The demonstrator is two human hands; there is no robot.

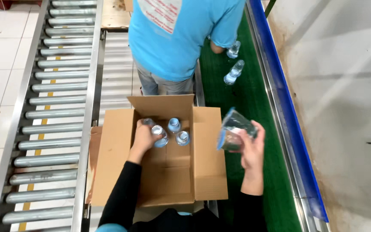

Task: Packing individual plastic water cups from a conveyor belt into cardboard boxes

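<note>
My left hand [144, 136] reaches into the open cardboard box [117, 172], its grip closed around a clear plastic bottle [159, 134] held upright so it stands beside the 2 capped bottles [178, 131] already lined up along the far wall, while the near floor of the box shows bare cardboard. My right hand [250, 148] holds another clear bottle [233, 130] tilted on its side above the green conveyor belt [254, 94], fingers wrapped around it, just beside the box's right flap. Farther up the belt, 2 more bottles [233, 64] lie near a co-worker in a blue shirt [177, 34].
</note>
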